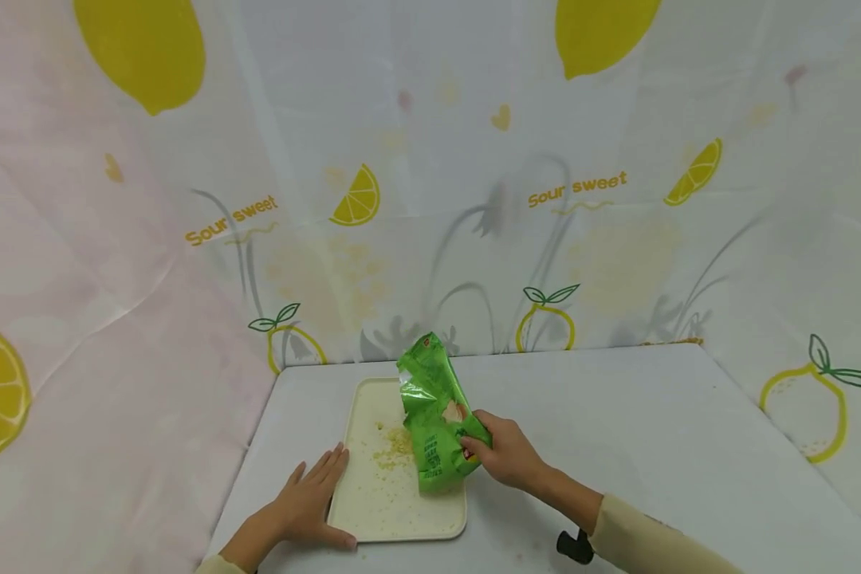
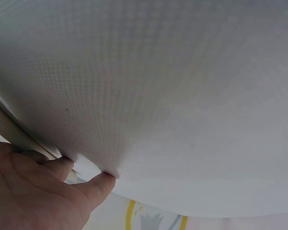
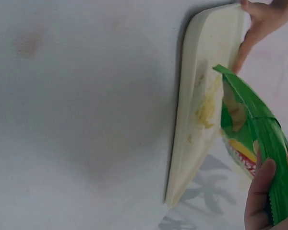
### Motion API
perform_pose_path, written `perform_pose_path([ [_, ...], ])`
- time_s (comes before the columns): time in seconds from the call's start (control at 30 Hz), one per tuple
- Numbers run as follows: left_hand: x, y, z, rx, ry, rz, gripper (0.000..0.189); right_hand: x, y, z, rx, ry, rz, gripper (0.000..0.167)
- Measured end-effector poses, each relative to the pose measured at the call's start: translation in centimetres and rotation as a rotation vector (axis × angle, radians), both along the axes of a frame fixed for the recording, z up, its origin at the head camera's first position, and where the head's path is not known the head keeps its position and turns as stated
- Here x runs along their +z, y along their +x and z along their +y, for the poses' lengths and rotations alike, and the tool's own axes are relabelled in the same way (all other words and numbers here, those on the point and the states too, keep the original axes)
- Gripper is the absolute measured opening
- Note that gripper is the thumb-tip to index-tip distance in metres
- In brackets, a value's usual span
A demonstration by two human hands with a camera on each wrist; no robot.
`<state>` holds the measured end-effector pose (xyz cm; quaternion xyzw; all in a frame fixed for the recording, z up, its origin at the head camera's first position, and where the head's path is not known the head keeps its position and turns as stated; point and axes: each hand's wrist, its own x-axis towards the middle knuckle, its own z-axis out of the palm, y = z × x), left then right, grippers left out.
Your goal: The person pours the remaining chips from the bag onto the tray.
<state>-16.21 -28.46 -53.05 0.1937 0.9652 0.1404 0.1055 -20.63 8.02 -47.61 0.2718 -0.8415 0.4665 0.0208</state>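
A green snack bag [image 1: 436, 434] is tilted above a cream tray [image 1: 366, 510], gripped along its right edge by my right hand [image 1: 505, 450]. In the right wrist view the thumb presses on the green bag [image 3: 264, 129], and its torn mouth faces the tray. Yellowish crumbs [image 1: 393, 448] lie in a small pile on the tray, with finer bits scattered below. My left hand [image 1: 304, 498] rests with spread fingers against the tray's left edge. In the left wrist view, fingertips of the left hand [image 2: 48, 191] touch the white table beside the tray.
The white table [image 1: 603, 430] extends to the right of the tray. A lemon-printed cloth [image 1: 430, 159] hangs behind and along the sides. Near the right sleeve a small black object [image 1: 574, 548] sits at the front; its kind is unclear.
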Motion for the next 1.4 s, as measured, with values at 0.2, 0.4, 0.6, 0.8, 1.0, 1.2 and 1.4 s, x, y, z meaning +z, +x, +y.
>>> perform_pose_path([
  [0.2,-0.1,0.1,0.1,0.005,0.003,-0.014,0.138,-0.1,0.3,0.0,0.012,0.017,-0.016,0.021],
  [0.4,-0.3,0.0,-0.1,0.01,-0.007,-0.005,0.138,0.5,0.3,-0.4,-0.032,-0.078,0.094,0.018],
  [0.6,0.0,0.0,-0.2,0.011,0.001,-0.014,0.138,0.0,0.1,-0.7,-0.026,-0.02,0.089,0.019],
  [0.8,0.1,-0.1,-0.1,0.01,-0.008,-0.013,0.139,-0.3,0.4,-0.8,-0.018,-0.004,0.034,0.018],
  [1.0,0.1,-0.1,-0.2,0.016,-0.009,-0.015,0.14,-0.1,0.6,-0.9,-0.048,-0.084,0.124,0.021],
  [1.2,0.1,-0.1,-0.2,0.016,-0.01,-0.009,0.139,0.0,0.4,-1.0,-0.025,-0.032,0.094,0.019],
  [1.4,0.0,0.0,-0.1,0.01,-0.001,0.003,0.139,-0.4,0.5,-0.8,-0.012,0.019,0.03,0.022],
])
